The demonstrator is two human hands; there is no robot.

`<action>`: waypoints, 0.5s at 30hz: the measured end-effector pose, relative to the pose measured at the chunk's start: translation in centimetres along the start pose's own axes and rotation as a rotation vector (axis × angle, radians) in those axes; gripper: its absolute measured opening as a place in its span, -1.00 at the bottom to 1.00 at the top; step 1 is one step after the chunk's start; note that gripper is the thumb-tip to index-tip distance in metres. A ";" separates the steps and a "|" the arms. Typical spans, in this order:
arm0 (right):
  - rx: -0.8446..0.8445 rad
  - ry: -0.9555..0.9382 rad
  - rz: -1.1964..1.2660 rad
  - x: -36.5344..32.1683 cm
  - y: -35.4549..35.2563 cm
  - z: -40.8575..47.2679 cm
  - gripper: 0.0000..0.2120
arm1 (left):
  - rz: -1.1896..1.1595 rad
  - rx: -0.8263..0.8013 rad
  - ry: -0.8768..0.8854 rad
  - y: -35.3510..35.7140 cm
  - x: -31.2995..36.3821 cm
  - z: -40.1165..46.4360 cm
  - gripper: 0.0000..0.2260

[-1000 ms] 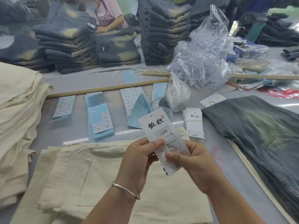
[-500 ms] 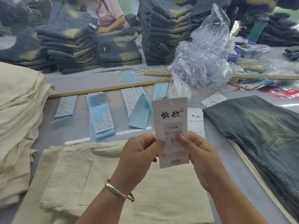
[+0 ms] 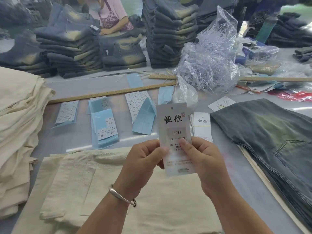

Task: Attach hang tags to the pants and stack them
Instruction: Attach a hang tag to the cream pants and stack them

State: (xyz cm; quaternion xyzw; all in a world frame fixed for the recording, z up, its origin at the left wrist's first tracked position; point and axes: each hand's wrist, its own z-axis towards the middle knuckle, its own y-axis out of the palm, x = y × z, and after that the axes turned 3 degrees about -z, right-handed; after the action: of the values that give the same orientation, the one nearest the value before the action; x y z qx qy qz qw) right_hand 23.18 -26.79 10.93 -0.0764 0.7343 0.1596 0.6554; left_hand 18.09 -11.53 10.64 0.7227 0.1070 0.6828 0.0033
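Observation:
A white hang tag [image 3: 173,125] printed with black characters and "1103#" stands upright in front of me. My left hand [image 3: 143,159] pinches its left edge and my right hand [image 3: 200,157] pinches its right edge, thumb on the printed face. Below my hands a cream pair of pants [image 3: 87,186] lies flat on the table. A small pile of more hang tags [image 3: 201,125] sits just behind the held one.
A stack of cream pants [image 3: 18,132] rises at the left. Faded denim pants [image 3: 273,142] lie at the right. Blue sticker sheets [image 3: 104,127], a wooden ruler [image 3: 109,93] and a clear bag of plastic fasteners [image 3: 209,65] lie beyond. Denim stacks [image 3: 170,31] and a seated person are behind.
The hang tag has turned from tilted left to upright and risen slightly. My right thumb has shifted onto its printed face.

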 end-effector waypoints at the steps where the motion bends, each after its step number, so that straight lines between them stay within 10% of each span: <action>1: 0.027 -0.040 -0.050 0.0 0.0 0.0 -0.85 | 0.010 -0.002 0.009 0.1 0.0 0.0 -0.79; 15: 0.085 -0.042 0.018 0.8 0.7 0.0 -0.78 | -0.186 -0.078 0.037 0.1 -1.1 1.0 -0.80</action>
State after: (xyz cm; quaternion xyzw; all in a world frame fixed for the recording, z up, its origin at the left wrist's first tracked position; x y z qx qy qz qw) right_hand 22.83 -26.11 10.27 -0.0387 0.7270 0.1357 0.6720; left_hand 19.07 -11.71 9.48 0.6962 0.1469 0.6965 0.0929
